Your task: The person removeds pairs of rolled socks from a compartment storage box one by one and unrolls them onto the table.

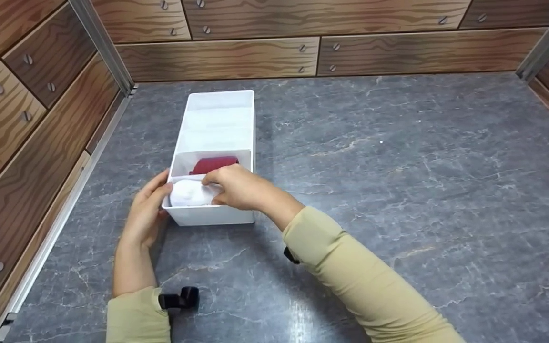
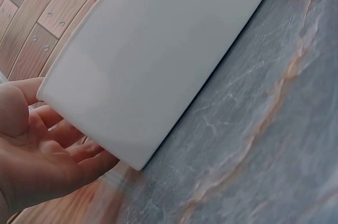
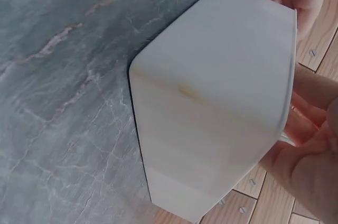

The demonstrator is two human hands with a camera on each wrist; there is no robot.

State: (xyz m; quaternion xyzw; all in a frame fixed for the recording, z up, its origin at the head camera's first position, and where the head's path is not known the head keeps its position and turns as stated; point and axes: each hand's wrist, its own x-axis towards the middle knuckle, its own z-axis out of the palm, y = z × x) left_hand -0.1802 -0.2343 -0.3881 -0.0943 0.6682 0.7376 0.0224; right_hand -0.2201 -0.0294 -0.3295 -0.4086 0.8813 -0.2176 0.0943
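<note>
A long white divided box (image 1: 217,216) stands on the dark marbled table, its short side toward me. At its near left corner my left hand (image 1: 148,209) grips the wall, thumb at the rim and fingers along the outside. My right hand (image 1: 236,186) reaches over the right side into the nearest compartment. There its thumb and fingers hold a bundled white cloth (image 1: 186,193). Behind a thin divider lies a dark red folded cloth (image 1: 215,164). In the right wrist view, the box wall hides the right hand's fingertips; the left hand (image 2: 47,155) shows beside the corner in its own wrist view.
Wood-patterned panels (image 1: 217,59) enclose the table at the back and sides, with metal posts (image 1: 105,47) at the corners. The marbled tabletop (image 1: 398,181) stretches to the right of the box. A black wrist mount (image 1: 179,299) sits on the left sleeve.
</note>
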